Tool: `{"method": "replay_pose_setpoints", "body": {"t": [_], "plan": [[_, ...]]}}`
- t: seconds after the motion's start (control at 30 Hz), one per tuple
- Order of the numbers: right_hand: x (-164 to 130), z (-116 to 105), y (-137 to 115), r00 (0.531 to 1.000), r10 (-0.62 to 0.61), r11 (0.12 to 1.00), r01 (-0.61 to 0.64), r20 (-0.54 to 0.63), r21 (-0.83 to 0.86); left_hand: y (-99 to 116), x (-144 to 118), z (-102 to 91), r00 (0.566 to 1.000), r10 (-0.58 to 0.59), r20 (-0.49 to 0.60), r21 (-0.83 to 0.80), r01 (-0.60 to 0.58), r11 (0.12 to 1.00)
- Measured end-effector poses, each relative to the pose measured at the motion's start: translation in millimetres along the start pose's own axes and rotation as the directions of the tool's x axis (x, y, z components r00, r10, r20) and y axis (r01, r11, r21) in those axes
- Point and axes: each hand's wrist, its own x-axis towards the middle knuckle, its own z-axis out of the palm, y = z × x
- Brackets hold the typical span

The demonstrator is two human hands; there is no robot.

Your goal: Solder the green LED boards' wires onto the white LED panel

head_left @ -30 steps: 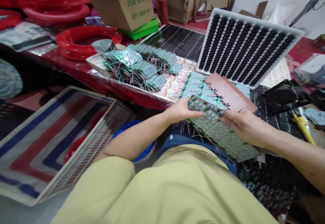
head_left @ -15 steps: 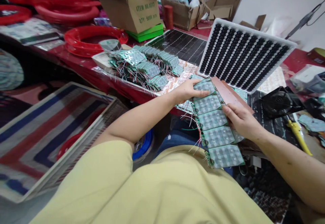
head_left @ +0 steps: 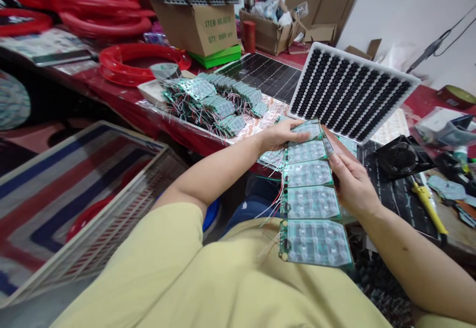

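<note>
Your left hand (head_left: 277, 134) grips the far end of a strip of boards (head_left: 312, 194), thumb on top of the first board, fingers curled under it. Your right hand (head_left: 351, 184) holds the strip's right edge near the middle, thumb pressed on the edge and fingers closed behind. The strip is five green boards joined end to end, each covered with a clear lens sheet; it runs from the table edge (head_left: 208, 142) down toward you, and the nearest board lies over your yellow shirt (head_left: 208, 278). Thin red, white and green wires (head_left: 273, 206) hang off its left side.

Behind the strip a brown panel (head_left: 336, 142) lies on the table, partly hidden by your right hand. Just beyond it a white tray (head_left: 353, 92) leans tilted up, its face filled with rows of small black parts. To the left of your left hand a pile of loose boards (head_left: 211, 102) with tangled wires sits on a plastic sheet, and a dark solar panel (head_left: 266, 72) lies flat behind it.

Farther back a closed cardboard box (head_left: 201, 25) stands on a green box (head_left: 219, 55), with flat grey trays stacked on top. An open carton (head_left: 269, 28) beside it holds crumpled plastic bags. Red hoops (head_left: 143, 60) lie at the left. On the right stand a black fan (head_left: 399, 157) and a yellow-handled tool (head_left: 429, 206). Down by your left, a striped frame (head_left: 74, 199) leans against the table
</note>
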Motion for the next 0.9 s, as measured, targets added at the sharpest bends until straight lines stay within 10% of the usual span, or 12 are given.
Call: {"method": "replay_pose_setpoints", "body": {"t": [0.23, 0.47, 0.73, 0.9], "plan": [[17, -32, -10, 0.998, -0.016, 0.956, 0.033, 0.063, -0.291, 2, -5, 0.6, 0.987, 0.069, -0.146, 0.097, -0.055, 0.994], [38, -55, -11, 0.961, -0.174, 0.569, 0.278, 0.217, -0.774, -8, -11, 10.5, 0.97, 0.052, -0.238, 0.081, -0.034, 0.996], [44, -54, -11, 0.894, -0.347, 0.183, 0.362, 0.285, -0.914, -9, -11, 18.3, 0.922, 0.037, -0.385, -0.012, -0.045, 0.999], [48, -61, -15, 0.887, -0.451, 0.249, 0.236, 0.103, -0.939, -11, -12, 19.4, 0.907, -0.005, -0.421, -0.093, -0.038, 0.995]]}}
